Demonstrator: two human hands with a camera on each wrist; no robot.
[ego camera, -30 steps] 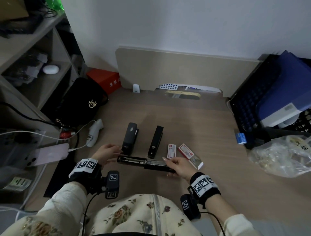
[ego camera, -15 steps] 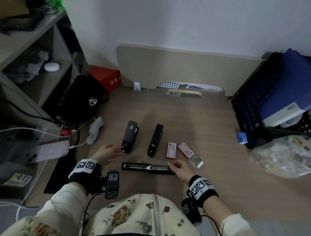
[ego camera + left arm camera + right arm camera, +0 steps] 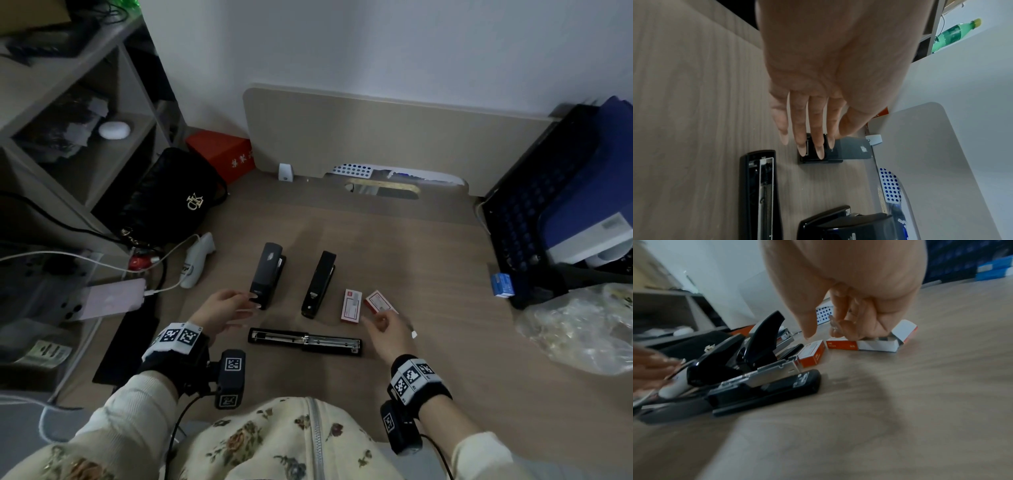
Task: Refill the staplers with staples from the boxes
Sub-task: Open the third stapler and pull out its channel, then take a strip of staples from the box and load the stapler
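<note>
A long black stapler folded out flat [image 3: 305, 341], its metal staple channel showing, lies crosswise on the wood-grain desk [image 3: 428, 260] at the near edge, between the two hands. Just beyond it stand two closed staplers pointing away: a chunky dark grey one [image 3: 267, 274] on the left and a slim black one [image 3: 318, 284] to its right. Right of the slim one lie two small red-and-white cardboard staple boxes, a shut one [image 3: 351, 305] and an opened one [image 3: 376, 301] with its end flap out, set at an angle just beside it.

The left hand [image 3: 224, 310] has its fingers stretched out straight, tips at the near end of the grey stapler; whether they touch it is hard to tell. The right hand [image 3: 390, 330] hovers over the opened box with fingers loosely curled and the thumb out, holding nothing that can be seen in the blurred wrist view.

Further left sit a pink phone [image 3: 109, 299] on a white cable and a black quilted handbag [image 3: 171, 198]; far right, a crinkled clear plastic bag [image 3: 579, 329]
</note>
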